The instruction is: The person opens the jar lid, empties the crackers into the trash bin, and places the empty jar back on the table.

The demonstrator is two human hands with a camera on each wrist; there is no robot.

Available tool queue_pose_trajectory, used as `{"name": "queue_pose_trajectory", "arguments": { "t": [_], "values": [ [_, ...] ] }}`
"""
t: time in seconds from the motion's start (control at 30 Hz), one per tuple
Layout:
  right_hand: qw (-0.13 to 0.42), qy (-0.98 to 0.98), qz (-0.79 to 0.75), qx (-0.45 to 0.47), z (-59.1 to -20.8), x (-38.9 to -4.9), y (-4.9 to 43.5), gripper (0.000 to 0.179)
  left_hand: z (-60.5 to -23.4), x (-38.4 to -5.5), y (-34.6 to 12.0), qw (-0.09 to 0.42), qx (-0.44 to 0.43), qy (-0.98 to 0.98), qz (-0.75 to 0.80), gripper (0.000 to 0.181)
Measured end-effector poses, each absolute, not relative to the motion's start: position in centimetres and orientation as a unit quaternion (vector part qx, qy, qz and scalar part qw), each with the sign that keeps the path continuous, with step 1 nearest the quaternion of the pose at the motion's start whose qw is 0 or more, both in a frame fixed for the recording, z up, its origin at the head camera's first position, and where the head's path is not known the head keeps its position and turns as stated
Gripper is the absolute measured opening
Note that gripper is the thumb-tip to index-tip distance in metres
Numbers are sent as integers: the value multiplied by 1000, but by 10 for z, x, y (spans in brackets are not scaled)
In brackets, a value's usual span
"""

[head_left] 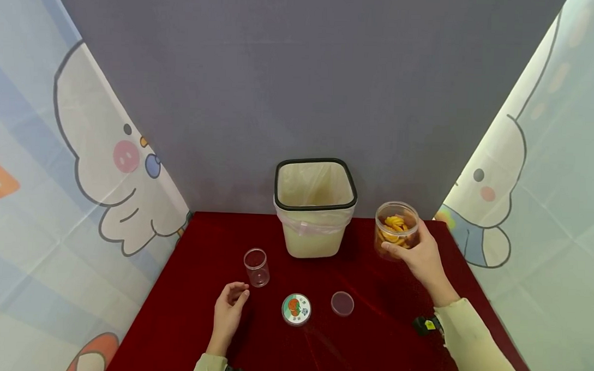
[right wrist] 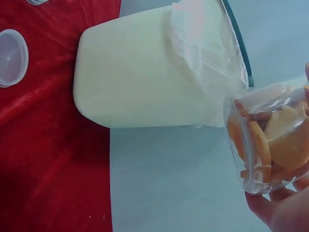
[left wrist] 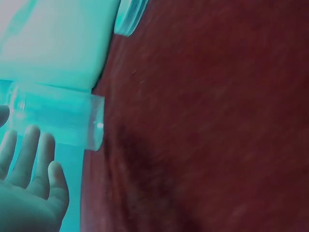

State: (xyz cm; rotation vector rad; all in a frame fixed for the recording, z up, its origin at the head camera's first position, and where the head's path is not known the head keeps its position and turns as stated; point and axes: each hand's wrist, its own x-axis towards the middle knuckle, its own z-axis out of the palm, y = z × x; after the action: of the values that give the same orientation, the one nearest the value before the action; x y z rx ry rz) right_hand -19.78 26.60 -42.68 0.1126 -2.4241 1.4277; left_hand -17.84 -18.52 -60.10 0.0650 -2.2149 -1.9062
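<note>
We saw the right hand (head_left: pixel 419 255), grip clamped on the snack jar (head_left: pixel 396 228), beside the bin (head_left: pixel 316 208). Left hand (head_left: pixel 230 309), fingers loosely apart, lay near the empty jar (head_left: pixel 257 267)

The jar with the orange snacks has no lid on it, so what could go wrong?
The snack jar is open and gripped by the right hand, raised beside the bin. If it tips, the orange pieces could spill onto the red cloth.

The small empty jar stands just past the left hand's fingers; a careless reach might knock it over.

Two lids lie loose near the table's front and could get brushed off.
</note>
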Motion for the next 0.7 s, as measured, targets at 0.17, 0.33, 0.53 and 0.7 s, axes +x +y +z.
{"name": "queue_pose_trajectory", "arguments": {
  "t": [0.17, 0.33, 0.53, 0.7],
  "values": [
    [153, -852, 499, 38, -416, -202, 266, 88, -594, -192, -189, 158, 15, -775, -612, 41],
    [147, -848, 507, 42, -409, -209, 263, 88, -595, -210, -183, 177, 10, -790, -588, 64],
    [147, -844, 513, 46, -404, -220, 259, 87, -597, -223, -178, 191, 3, -792, -581, 73],
    [140, -842, 518, 52, -399, -227, 258, 87, -594, -235, -174, 194, -27, -790, -581, 78]
  ]
}}
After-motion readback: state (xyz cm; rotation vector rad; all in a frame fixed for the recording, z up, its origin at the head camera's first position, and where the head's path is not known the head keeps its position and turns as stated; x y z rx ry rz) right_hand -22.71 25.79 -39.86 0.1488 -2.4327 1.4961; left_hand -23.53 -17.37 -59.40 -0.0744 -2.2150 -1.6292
